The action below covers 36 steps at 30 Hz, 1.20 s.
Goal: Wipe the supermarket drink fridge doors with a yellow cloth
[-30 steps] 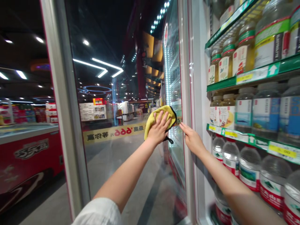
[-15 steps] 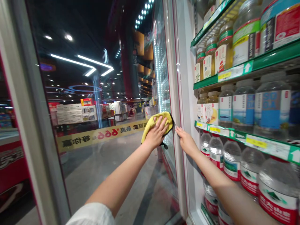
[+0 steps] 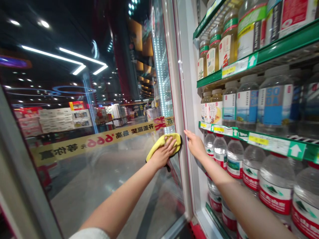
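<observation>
A yellow cloth (image 3: 159, 143) with a dark edge lies against the glass door (image 3: 104, 176), below the right part of a printed yellow strip (image 3: 74, 146). My left hand (image 3: 163, 154) holds it there, palm to the glass, fingers over the cloth. Just right of it, my right hand (image 3: 195, 143) has its fingers stretched out at the edge of the pale door frame (image 3: 183, 159), the fingertips at or very near it. Nothing shows in my right hand.
Right of the door, green-edged shelves (image 3: 276, 43) carry several drink bottles, among them soda bottles (image 3: 274, 103) and red-labelled water bottles (image 3: 276, 189). My right forearm passes close before the lower ones. Through the glass, stacked boxes (image 3: 62, 119) and ceiling lights show.
My left hand and the cloth have moved down the glass, baring more of the printed strip. The view has turned right, and my right hand stays by the frame.
</observation>
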### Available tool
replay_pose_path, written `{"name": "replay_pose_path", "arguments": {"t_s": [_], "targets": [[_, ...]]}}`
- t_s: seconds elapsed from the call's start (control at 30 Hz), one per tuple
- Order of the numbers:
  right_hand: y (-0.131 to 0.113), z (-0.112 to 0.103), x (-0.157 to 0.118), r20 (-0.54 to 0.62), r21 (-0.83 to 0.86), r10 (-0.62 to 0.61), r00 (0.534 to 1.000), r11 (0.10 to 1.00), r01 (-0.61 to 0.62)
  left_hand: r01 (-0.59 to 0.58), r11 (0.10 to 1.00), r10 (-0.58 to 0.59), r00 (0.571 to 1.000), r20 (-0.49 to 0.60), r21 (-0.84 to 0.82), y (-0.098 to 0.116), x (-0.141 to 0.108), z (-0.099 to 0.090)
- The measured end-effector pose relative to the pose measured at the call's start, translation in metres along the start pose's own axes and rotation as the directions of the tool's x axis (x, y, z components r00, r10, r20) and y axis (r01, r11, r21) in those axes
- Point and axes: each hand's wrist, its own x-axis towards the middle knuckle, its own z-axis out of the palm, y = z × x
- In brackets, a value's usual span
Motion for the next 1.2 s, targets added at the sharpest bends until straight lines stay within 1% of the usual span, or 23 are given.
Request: {"name": "replay_pose_path", "arguments": {"t_s": [0.07,0.1,0.13,0.17,0.23,0.27,0.3,0.33,0.43,0.47,0.5,0.57,0.63,0.67,0.7,0.77,0.83,0.93,1.03,1.1,1.13,1.2], "targets": [[0.001,-0.003,-0.002,-0.001,-0.008,-0.001,1.000,1.000,0.001,-0.077,0.997,0.078,0.997,0.021,-0.017,0.008,-0.008,0.008],[0.002,-0.004,-0.003,-0.006,-0.013,0.000,1.000,1.000,0.000,-0.077,0.997,0.078,0.997,0.023,-0.024,0.008,-0.006,0.009],[0.003,-0.006,-0.004,-0.012,-0.020,0.002,1.000,1.000,-0.002,-0.051,0.998,0.051,0.998,0.019,-0.028,0.006,-0.002,0.008],[0.004,-0.006,-0.004,-0.018,-0.028,0.003,1.000,1.000,-0.004,0.001,1.000,-0.001,1.000,0.008,-0.026,0.002,0.005,0.006],[0.005,-0.006,-0.006,-0.025,-0.039,-0.001,1.000,0.999,0.000,0.140,0.990,-0.140,0.990,-0.026,-0.012,-0.005,0.020,0.002],[0.005,-0.005,-0.008,-0.027,-0.041,-0.004,1.000,0.999,0.003,0.184,0.983,-0.184,0.982,-0.041,-0.001,-0.006,0.024,0.001],[0.005,-0.004,-0.009,-0.027,-0.039,-0.008,1.000,0.999,0.007,0.190,0.982,-0.189,0.981,-0.052,0.011,-0.005,0.026,0.002],[0.005,-0.002,-0.011,-0.026,-0.033,-0.010,1.000,0.999,0.009,0.158,0.987,-0.157,0.986,-0.053,0.025,-0.002,0.025,0.005],[0.003,-0.001,-0.016,-0.021,-0.019,-0.009,1.000,1.000,0.009,0.003,0.998,-0.001,0.999,-0.037,0.065,0.011,0.011,0.017],[0.002,-0.002,-0.016,-0.026,-0.018,-0.013,1.000,1.000,0.012,-0.010,0.997,0.013,0.999,-0.043,0.073,0.013,0.008,0.018],[0.001,-0.004,-0.016,-0.040,-0.018,-0.021,0.999,1.000,0.020,0.011,0.997,-0.006,0.998,-0.059,0.076,0.013,0.008,0.017],[-0.002,-0.010,-0.013,-0.097,-0.020,-0.045,0.994,0.999,0.044,0.129,0.990,-0.122,0.985,-0.122,0.052,0.004,0.020,0.008],[-0.007,-0.018,-0.009,-0.180,-0.021,-0.080,0.980,0.997,0.078,0.285,0.959,-0.281,0.940,-0.193,-0.008,-0.011,0.044,-0.007],[-0.010,-0.022,-0.007,-0.223,-0.022,-0.101,0.970,0.995,0.098,0.335,0.941,-0.337,0.917,-0.212,-0.043,-0.019,0.059,-0.014],[-0.012,-0.026,-0.005,-0.265,-0.023,-0.120,0.957,0.993,0.118,0.343,0.937,-0.349,0.912,-0.214,-0.066,-0.026,0.072,-0.020],[-0.017,-0.033,-0.001,-0.334,-0.023,-0.145,0.931,0.989,0.146,0.256,0.964,-0.265,0.950,-0.167,-0.074,-0.036,0.094,-0.027],[-0.022,-0.038,0.002,-0.373,-0.020,-0.149,0.916,0.988,0.153,0.167,0.984,-0.173,0.978,-0.114,-0.060,-0.040,0.105,-0.027],[-0.025,-0.042,0.005,-0.376,-0.016,-0.143,0.915,0.989,0.148,0.118,0.993,-0.120,0.989,-0.087,-0.031,-0.042,0.107,-0.022],[-0.025,-0.041,0.004,-0.346,-0.036,-0.134,0.929,0.991,0.129,0.072,0.997,-0.072,0.994,-0.079,-0.009,-0.042,0.105,-0.017],[-0.023,-0.039,0.001,-0.327,-0.047,-0.123,0.937,0.992,0.114,0.024,1.000,-0.024,0.998,-0.064,-0.004,-0.036,0.102,-0.010],[-0.022,-0.037,-0.002,-0.321,-0.047,-0.118,0.940,0.993,0.109,0.001,1.000,-0.002,0.999,-0.054,-0.005,-0.029,0.098,-0.004],[-0.019,-0.035,-0.008,-0.312,-0.041,-0.109,0.944,0.994,0.101,-0.034,0.999,0.033,0.999,-0.032,-0.015,-0.004,0.087,0.011]]}}
